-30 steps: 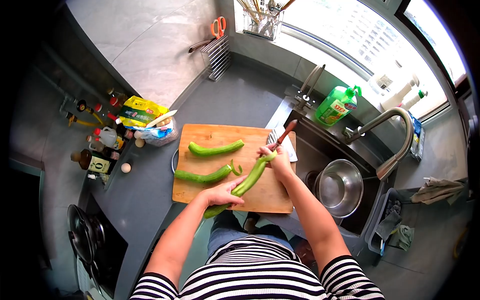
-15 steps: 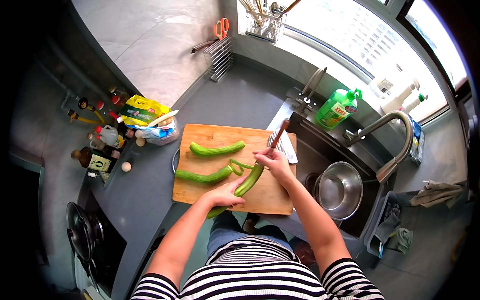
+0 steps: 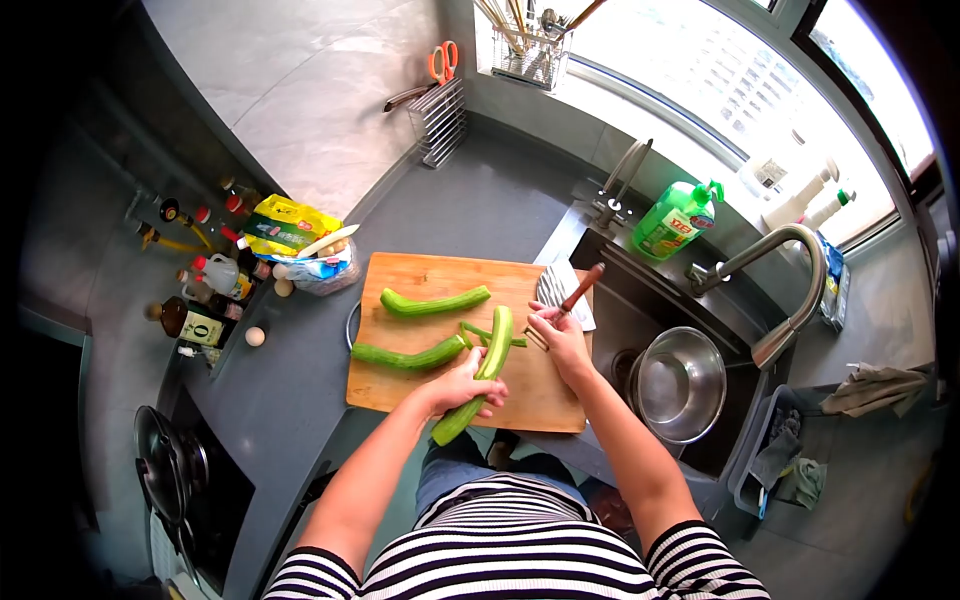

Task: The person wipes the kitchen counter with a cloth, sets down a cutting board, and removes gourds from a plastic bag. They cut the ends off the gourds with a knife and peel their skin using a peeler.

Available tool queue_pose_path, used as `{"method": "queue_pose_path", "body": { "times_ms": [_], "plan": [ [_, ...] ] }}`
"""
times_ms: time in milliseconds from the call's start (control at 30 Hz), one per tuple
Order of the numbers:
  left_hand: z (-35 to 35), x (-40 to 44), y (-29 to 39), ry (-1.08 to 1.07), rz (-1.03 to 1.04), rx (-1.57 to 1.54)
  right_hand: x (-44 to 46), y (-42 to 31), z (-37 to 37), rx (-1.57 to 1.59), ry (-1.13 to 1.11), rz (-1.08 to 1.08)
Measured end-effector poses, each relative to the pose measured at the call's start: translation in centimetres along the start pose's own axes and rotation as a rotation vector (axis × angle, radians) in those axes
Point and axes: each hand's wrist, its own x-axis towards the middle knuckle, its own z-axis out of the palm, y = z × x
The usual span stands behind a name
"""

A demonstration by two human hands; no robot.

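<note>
- Fingers curled around long, light-green, cylindrical gourd in left hand, slanted across near edge of rectangular tan wooden board.
- Pinched between fingertips of right hand: peeler with reddish-brown handle and slim metal head, apart from gourd.
- On board, left of held gourd: two curved green gourds, thin green peel strips beside lower one.
- Near right hand: broad, shiny metal blade.
- In dark sink: round silver metal bowl.
</note>
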Motion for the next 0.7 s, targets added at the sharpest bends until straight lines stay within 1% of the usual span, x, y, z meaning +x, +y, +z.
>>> {"method": "queue_pose_path", "body": {
  "times_ms": [33, 67, 133, 167, 200, 233, 267, 333, 367, 400, 467, 533, 600, 700],
  "plan": [
    [0.4, -0.1, 0.6, -0.008, -0.028, -0.078, -0.6, -0.3, 0.3, 0.037, -0.032, 0.031],
    [0.6, -0.1, 0.9, -0.016, -0.055, -0.155, -1.3, -0.5, 0.6, 0.028, -0.073, 0.014],
    [0.3, 0.7, 0.0, -0.059, 0.037, -0.074, -2.8, -1.2, 2.1, 0.008, -0.152, -0.017],
    [0.4, 0.8, -0.2, -0.073, 0.098, -0.022, -3.2, -1.1, 2.4, 0.019, -0.21, 0.02],
    [0.6, 0.9, -0.2, -0.087, 0.159, 0.032, -3.4, -1.1, 2.9, -0.156, -0.254, -0.052],
    [0.9, 0.8, -0.1, -0.089, 0.131, -0.041, -3.6, -1.2, 3.1, -0.362, -0.247, -0.189],
    [1.2, 0.7, 0.0, -0.059, 0.141, 0.017, -3.7, -1.5, 3.2, -0.567, -0.236, -0.326],
    [1.6, 0.6, 0.0, 0.003, 0.159, 0.131, -2.6, -1.0, 2.7, -0.322, -0.176, -0.142],
    [1.0, 1.1, -0.7, 0.001, 0.081, 0.143, -1.2, 0.7, 1.7, -0.184, -0.137, -0.056],
    [0.8, 1.0, -1.1, -0.042, 0.093, 0.124, -0.6, 0.8, 1.5, -0.202, -0.059, -0.012],
    [0.2, 0.7, -2.0, -0.126, 0.12, 0.084, 0.5, 0.6, 0.6, -0.041, -0.028, 0.038],
    [0.0, -0.4, -1.6, -0.16, 0.134, 0.098, 0.5, -1.1, 0.6, 0.124, 0.014, 0.206],
    [-0.2, -1.1, -1.9, -0.154, 0.124, 0.103, 0.4, -2.1, 0.6, 0.176, 0.039, 0.251],
    [-0.6, -1.5, -2.2, -0.155, 0.131, 0.06, 0.9, -0.8, 0.1, -0.098, 0.076, 0.2]
  ]
}}
